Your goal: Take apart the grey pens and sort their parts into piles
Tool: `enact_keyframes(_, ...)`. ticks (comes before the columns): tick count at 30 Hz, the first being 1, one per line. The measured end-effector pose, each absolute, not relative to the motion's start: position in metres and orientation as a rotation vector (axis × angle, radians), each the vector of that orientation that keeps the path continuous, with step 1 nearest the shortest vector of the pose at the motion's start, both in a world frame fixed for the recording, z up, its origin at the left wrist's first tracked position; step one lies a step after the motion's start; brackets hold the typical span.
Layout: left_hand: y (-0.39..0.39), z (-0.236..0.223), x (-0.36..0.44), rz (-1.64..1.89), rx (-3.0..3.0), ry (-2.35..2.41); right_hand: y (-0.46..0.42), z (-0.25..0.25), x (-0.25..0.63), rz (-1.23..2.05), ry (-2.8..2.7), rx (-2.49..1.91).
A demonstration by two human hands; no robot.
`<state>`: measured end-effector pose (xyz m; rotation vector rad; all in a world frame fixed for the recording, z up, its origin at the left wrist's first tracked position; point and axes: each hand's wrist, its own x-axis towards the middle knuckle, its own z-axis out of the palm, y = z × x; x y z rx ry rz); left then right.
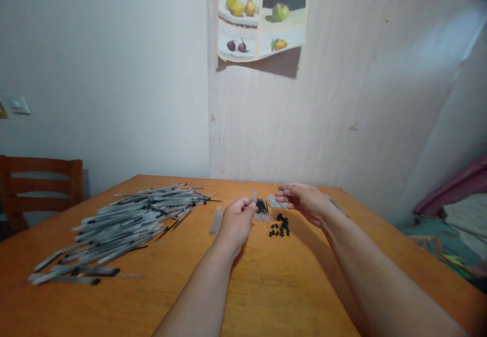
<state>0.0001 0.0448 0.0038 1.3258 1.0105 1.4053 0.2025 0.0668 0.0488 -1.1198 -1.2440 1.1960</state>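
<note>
Between pinched left fingers (244, 204), clear tube (254, 194) protruding, right fingers (282, 194) parted, black pieces (282, 228) nearby

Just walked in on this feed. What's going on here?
Someone is sorting through pen-like parts at a wooden table. The left hand pinches a translucent tube; the right hand hovers by some small clear pieces, and I can't tell if it holds anything. Small black pieces lie between the forearms, and a big pile of pen-like sticks lies to the left.
</note>
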Motion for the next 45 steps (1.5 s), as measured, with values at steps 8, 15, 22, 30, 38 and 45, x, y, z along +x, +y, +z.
enact_keyframes(8,0.036,0.011,0.001,1.258,1.226,0.939,0.049,0.069,0.208,1.02,-1.198,-0.919)
enact_keyframes(15,0.026,0.018,0.006,1.161,1.239,0.886,0.043,0.082,0.2,0.903,-1.149,-0.762)
enact_keyframes(22,0.022,0.017,0.007,1.107,1.263,0.857,0.045,0.08,0.194,0.755,-1.134,-0.776)
enact_keyframes(30,0.026,0.011,0.008,1.077,1.326,0.852,0.043,0.078,0.191,0.719,-1.154,-0.786)
enact_keyframes(38,0.027,0.008,0.008,1.071,1.335,0.838,0.045,0.07,0.185,0.748,-1.184,-0.808)
enact_keyframes(45,0.027,0.008,0.007,1.083,1.342,0.84,0.044,0.069,0.184,0.726,-1.213,-0.828)
